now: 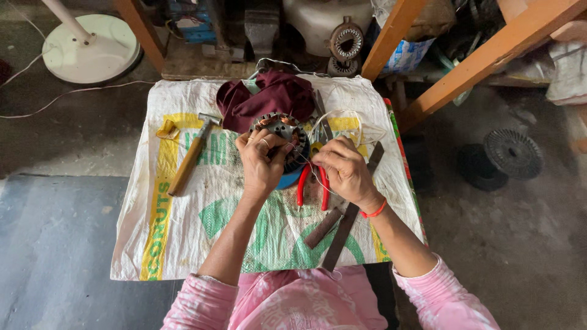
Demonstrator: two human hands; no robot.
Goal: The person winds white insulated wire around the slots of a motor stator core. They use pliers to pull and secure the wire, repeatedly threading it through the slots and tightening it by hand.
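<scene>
worktop [183, 244] under printed sack, hammer [189, 160] idle | stator [282, 131] at centre, on blue base, may tip | left hand [262, 160] curled on stator rim | right hand [343, 166] pinching thin wire [309, 164]; hard pull could snap it

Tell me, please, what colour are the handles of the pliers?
Red, in the head view: the pliers lie beside the right hand.

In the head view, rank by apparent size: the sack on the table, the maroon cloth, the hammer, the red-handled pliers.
1. Sack, far the largest.
2. Maroon cloth.
3. Hammer, long but thin.
4. Pliers, partly hidden under the right hand, so their full size is unsure.
</scene>
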